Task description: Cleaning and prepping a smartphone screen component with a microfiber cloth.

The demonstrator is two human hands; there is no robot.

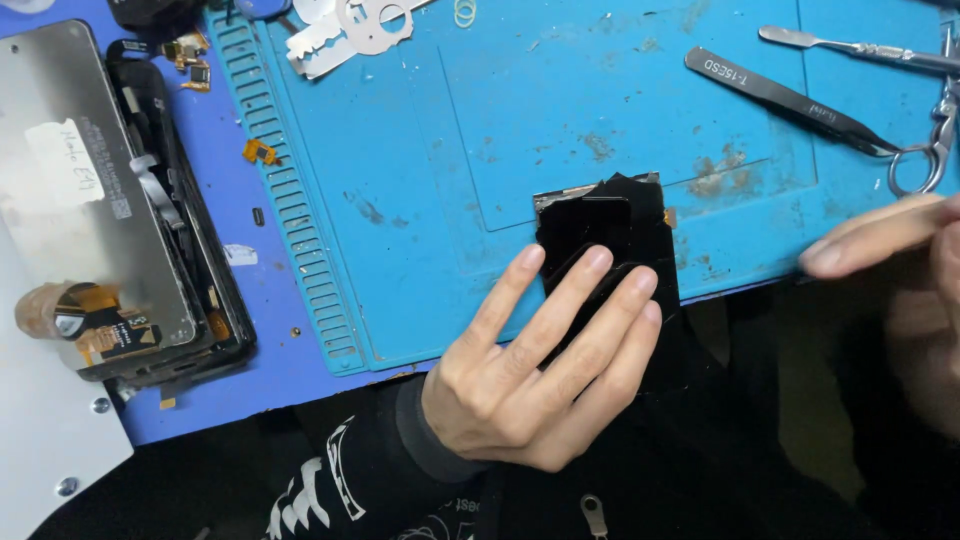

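— Black sleeves with white print fill the bottom edge as our left hand (545,370) lies flat, fingers spread, on a glossy black screen panel (610,225) at the near edge of the blue work mat (420,200). Nothing is pinched; four fingertips simply press the panel down, the palm hanging off the mat towards us.

— And the other hand?

— Our right hand (900,270) comes in blurred from the right, above the mat's near right corner, fingers extended and loosely together. We see nothing in it, though with that blur we cannot tell for sure.

— Where does the panel sit among the rest?

— Near the mat's middle front, its far corner showing a sliver of metal frame. Black tweezers (790,100) and a thin metal spatula (860,48) lie well apart at top right, beside the loops of small scissors (925,165). Metal shields (350,30) rest at the top edge. Off the mat, to the left, an opened phone (150,220) lies with a grey plate on it.

— How do we judge the hold is best kept?

— We think even, flat pressure through the finger pads serves best, since the panel is thin and partly overhangs the mat's edge; leaning on that unsupported part could flex or crack it
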